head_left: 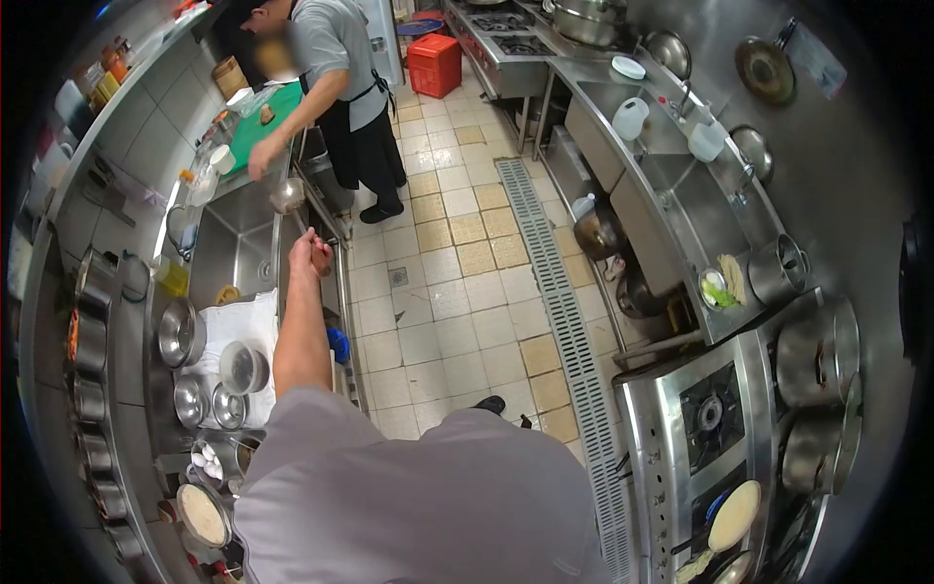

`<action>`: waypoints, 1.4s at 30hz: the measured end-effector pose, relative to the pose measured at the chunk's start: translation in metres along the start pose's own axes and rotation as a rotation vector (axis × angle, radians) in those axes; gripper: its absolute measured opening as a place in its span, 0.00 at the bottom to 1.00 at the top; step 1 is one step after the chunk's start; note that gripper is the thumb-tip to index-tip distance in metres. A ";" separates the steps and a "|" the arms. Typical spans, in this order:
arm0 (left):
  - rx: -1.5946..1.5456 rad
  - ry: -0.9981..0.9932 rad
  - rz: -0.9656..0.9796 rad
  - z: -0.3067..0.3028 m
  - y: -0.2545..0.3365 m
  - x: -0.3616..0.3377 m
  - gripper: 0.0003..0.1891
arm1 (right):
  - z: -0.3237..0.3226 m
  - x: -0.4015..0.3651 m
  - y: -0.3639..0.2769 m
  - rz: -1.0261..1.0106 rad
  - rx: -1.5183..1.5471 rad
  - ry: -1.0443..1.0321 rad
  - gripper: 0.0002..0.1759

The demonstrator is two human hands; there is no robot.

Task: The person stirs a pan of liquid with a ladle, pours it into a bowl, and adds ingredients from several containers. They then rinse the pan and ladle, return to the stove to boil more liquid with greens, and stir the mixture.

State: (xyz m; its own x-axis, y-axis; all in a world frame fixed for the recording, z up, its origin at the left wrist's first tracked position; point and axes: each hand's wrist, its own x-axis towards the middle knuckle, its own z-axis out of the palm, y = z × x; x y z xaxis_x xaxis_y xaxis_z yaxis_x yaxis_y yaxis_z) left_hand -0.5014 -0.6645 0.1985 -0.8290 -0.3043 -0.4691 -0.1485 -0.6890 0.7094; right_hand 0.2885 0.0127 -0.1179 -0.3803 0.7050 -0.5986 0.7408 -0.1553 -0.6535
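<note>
1. Step in hand: the left hand (313, 255) is stretched far forward at full arm's length. It holds a small brown object (322, 259) over the right edge of the counter, at the near right corner of the sink (229, 255). Judged from this, the work is at a carry or hand-over stage, with the object not yet set down.
2. Finger state: the fingers of the left hand are closed around the small brown object. The object is too small to identify. The right hand is out of view, so its state cannot be told.
3. Surroundings:
   - A ladle (288, 196) hangs just beyond the left hand, over the sink's right rim.
   - A co-worker's hand (259, 165) is farther off, by the green cutting board (274, 122).
   - A white cloth (255, 313) lies near and left of the forearm, with steel bowls (181, 333) on and beside it.
4. Requirements for the next move:
   - Maintain a firm closed grip, since the object is held over the counter edge with the tiled floor (457, 321) below.
   - Clear the ladle bowl and the co-worker's hand before advancing farther.
   - To release leftward, move the hand across the rim to a point above the sink basin or the cloth.
</note>
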 end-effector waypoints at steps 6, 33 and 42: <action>0.060 0.029 -0.046 0.003 -0.038 -0.044 0.13 | -0.009 -0.029 -0.019 -0.403 -0.234 -0.053 0.11; 0.672 -1.508 -1.052 0.145 -0.525 -0.829 0.22 | -0.265 -0.252 -0.250 -0.291 1.181 -0.622 0.29; 1.098 -2.237 -0.593 0.109 -0.618 -0.891 0.27 | -0.396 -0.253 -0.141 -0.213 0.732 0.272 0.20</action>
State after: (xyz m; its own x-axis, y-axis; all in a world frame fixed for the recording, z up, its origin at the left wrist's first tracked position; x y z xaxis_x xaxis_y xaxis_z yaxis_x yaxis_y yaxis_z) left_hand 0.2702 0.1039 0.2351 0.3744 0.9080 -0.1879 0.0544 0.1807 0.9820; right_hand 0.4997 0.1303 0.3094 -0.2548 0.8993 -0.3554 0.0818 -0.3461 -0.9346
